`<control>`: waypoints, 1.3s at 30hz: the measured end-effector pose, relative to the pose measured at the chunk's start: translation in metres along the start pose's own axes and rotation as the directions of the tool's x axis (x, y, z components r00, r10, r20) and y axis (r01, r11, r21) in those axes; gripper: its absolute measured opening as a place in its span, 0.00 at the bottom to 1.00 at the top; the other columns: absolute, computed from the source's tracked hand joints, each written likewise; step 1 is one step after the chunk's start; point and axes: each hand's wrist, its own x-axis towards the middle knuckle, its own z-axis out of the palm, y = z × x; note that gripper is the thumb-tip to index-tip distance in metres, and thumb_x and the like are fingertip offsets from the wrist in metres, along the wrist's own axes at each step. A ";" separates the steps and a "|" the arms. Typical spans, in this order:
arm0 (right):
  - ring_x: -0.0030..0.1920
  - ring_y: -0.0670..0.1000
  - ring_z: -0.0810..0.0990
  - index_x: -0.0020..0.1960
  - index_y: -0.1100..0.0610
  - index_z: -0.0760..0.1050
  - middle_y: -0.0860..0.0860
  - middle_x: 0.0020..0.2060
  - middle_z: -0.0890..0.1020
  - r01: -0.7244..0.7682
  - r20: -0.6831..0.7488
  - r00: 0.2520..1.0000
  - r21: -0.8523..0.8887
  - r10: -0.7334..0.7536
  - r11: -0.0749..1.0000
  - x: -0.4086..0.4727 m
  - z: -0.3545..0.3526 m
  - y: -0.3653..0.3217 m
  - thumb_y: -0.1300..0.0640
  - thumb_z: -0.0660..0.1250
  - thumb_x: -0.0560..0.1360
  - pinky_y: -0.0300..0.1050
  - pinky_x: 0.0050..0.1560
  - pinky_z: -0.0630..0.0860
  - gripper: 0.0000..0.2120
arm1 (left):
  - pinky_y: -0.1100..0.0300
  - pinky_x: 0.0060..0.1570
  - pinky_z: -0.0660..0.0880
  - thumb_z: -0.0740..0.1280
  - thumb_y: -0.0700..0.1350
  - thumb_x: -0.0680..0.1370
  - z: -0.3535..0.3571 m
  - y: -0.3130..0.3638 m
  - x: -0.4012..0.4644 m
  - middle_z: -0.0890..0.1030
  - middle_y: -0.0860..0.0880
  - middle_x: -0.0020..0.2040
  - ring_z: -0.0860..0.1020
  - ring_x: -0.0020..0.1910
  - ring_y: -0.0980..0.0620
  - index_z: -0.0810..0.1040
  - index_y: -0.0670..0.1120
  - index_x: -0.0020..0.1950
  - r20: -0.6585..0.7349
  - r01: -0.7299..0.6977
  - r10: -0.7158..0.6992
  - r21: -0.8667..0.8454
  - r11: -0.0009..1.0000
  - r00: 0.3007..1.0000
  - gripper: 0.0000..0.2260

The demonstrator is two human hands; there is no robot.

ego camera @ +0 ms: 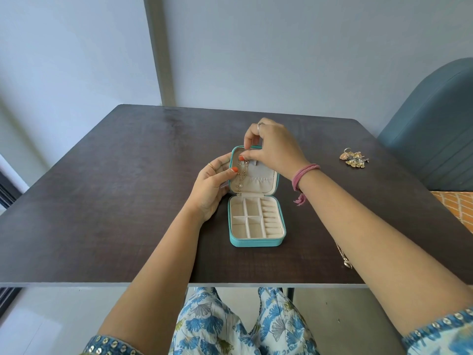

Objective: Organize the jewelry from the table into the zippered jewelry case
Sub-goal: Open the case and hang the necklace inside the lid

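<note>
A teal zippered jewelry case [256,242] lies open mid-table, its cream divided tray toward me and its lid [263,180] standing up behind. A thin gold necklace [241,175] hangs down the left side of the lid's lining. My right hand [273,147] pinches the top of that necklace at the lid's upper edge. My left hand [212,185] holds the lid's left edge, thumb resting by the chain. A pile of gold earrings and rings [354,158] lies at the right. Another chain with a pendant [344,256] lies partly hidden by my right forearm.
The dark wooden table [128,201] ends at its front edge just before my lap. A blue padded chair [435,129] stands at the table's right side. A grey wall lies behind the table.
</note>
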 end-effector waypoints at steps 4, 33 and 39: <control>0.40 0.42 0.71 0.41 0.50 0.74 0.44 0.40 0.72 -0.120 0.070 0.991 0.119 0.112 0.986 0.005 -0.003 0.004 0.53 0.80 0.64 0.34 0.37 0.67 0.15 | 0.53 0.51 0.79 0.61 0.34 0.79 0.001 0.001 0.000 0.83 0.48 0.51 0.81 0.50 0.51 0.77 0.45 0.62 0.005 -0.003 0.003 0.004 1.000 1.000 0.14; 0.47 0.47 0.79 0.48 0.51 0.78 0.49 0.46 0.84 -0.462 0.232 0.874 0.668 0.427 0.583 -0.012 -0.019 0.025 0.60 0.72 0.72 0.47 0.55 0.76 0.07 | 0.53 0.54 0.78 0.57 0.41 0.82 0.003 0.000 0.000 0.84 0.47 0.53 0.81 0.52 0.50 0.78 0.44 0.62 -0.090 0.062 -0.062 -0.005 0.998 0.994 0.13; 0.43 0.43 0.77 0.49 0.50 0.77 0.46 0.44 0.81 -0.449 0.176 0.872 0.660 0.457 0.602 -0.033 -0.022 0.037 0.58 0.70 0.74 0.39 0.43 0.72 0.06 | 0.55 0.52 0.79 0.58 0.42 0.82 0.003 -0.001 -0.002 0.83 0.46 0.55 0.81 0.54 0.50 0.77 0.45 0.63 -0.117 0.070 -0.066 0.035 0.997 0.991 0.13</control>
